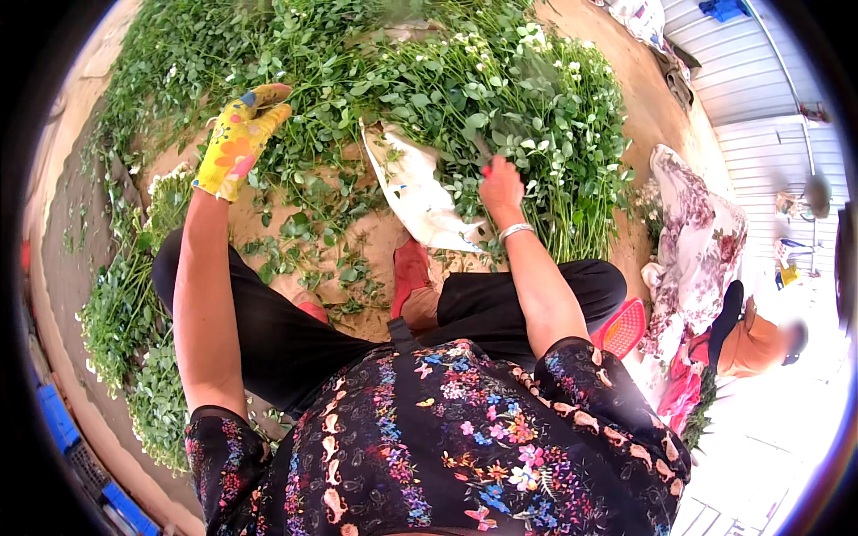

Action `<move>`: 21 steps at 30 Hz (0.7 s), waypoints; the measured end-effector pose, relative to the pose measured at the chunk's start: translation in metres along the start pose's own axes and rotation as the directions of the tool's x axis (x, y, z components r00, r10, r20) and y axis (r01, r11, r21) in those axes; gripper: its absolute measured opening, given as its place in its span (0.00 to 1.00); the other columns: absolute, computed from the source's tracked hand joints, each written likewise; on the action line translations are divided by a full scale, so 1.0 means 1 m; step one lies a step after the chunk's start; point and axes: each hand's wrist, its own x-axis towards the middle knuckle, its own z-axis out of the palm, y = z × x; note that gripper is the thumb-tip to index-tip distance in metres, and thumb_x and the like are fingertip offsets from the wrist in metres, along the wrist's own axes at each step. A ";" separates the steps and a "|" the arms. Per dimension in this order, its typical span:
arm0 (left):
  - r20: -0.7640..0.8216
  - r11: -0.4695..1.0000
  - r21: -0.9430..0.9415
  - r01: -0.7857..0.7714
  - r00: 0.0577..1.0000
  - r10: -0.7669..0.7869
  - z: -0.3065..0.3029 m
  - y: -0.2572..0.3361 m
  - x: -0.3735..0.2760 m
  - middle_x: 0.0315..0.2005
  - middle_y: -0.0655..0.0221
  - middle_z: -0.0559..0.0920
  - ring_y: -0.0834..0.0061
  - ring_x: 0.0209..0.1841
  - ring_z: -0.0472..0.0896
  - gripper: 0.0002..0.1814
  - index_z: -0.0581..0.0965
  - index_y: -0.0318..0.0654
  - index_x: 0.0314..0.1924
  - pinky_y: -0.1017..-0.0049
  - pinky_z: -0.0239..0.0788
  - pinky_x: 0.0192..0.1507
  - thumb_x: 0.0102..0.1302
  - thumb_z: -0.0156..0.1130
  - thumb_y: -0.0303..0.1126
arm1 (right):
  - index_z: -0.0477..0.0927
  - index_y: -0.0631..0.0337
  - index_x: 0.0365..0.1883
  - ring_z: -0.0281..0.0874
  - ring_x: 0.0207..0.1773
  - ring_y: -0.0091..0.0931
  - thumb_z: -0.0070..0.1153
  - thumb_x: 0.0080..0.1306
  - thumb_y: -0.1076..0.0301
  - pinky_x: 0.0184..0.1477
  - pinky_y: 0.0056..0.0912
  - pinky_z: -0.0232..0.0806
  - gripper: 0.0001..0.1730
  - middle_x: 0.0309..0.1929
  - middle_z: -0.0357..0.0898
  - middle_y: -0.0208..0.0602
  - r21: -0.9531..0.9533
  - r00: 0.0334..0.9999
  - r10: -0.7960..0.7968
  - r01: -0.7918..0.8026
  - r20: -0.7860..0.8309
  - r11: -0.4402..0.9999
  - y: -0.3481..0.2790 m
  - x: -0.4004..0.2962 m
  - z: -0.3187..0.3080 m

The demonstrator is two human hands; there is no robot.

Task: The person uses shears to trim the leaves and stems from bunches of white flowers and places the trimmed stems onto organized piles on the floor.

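Before me lies a large heap of cut leafy stems with small white flowers (429,87). My left hand (241,141), in a yellow flower-patterned glove, is at the heap's left part, thumb and fingers apart, holding nothing that I can make out. Bare but for a bracelet at the wrist, my right hand (503,187) is closed around the red handle of a tool (484,149), whose blurred far end points into the leaves; its kind I cannot tell. Between my hands a white sheet (419,191) lies on the sandy ground.
Bundled flowering stems (161,402) lie at my left. A red plastic basket or stool (620,328) is by my right knee. Farther right are a floral cloth (697,234) and another person (751,345). Blue crates (57,415) stand at the far left.
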 end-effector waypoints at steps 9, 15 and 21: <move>0.011 0.998 0.041 -0.052 0.999 0.051 0.003 -0.005 0.000 0.43 0.67 0.83 0.77 0.44 0.80 0.16 0.78 0.37 0.54 0.77 0.70 0.47 0.67 0.60 0.31 | 0.69 0.54 0.51 0.73 0.53 0.43 0.58 0.58 0.71 0.49 0.50 0.67 0.22 0.48 0.76 0.44 -0.184 0.993 -0.021 -0.002 -0.119 0.983 0.041 0.015 -0.003; -0.014 0.997 0.072 -0.016 1.000 0.017 -0.002 -0.001 -0.006 0.43 0.65 0.84 0.76 0.45 0.80 0.16 0.78 0.36 0.53 0.76 0.70 0.48 0.66 0.60 0.33 | 0.65 0.48 0.61 0.76 0.48 0.43 0.58 0.59 0.69 0.45 0.45 0.71 0.30 0.44 0.78 0.44 -0.211 0.996 -0.068 0.053 -0.063 0.976 0.049 0.022 -0.013; 0.015 0.993 0.113 -0.035 0.999 0.033 0.001 0.011 -0.005 0.44 0.63 0.84 0.74 0.46 0.80 0.17 0.78 0.36 0.53 0.76 0.70 0.48 0.66 0.60 0.34 | 0.67 0.47 0.54 0.79 0.38 0.48 0.53 0.65 0.66 0.38 0.52 0.70 0.19 0.37 0.79 0.48 -0.179 0.979 -0.197 0.183 -0.059 0.967 0.048 0.035 -0.088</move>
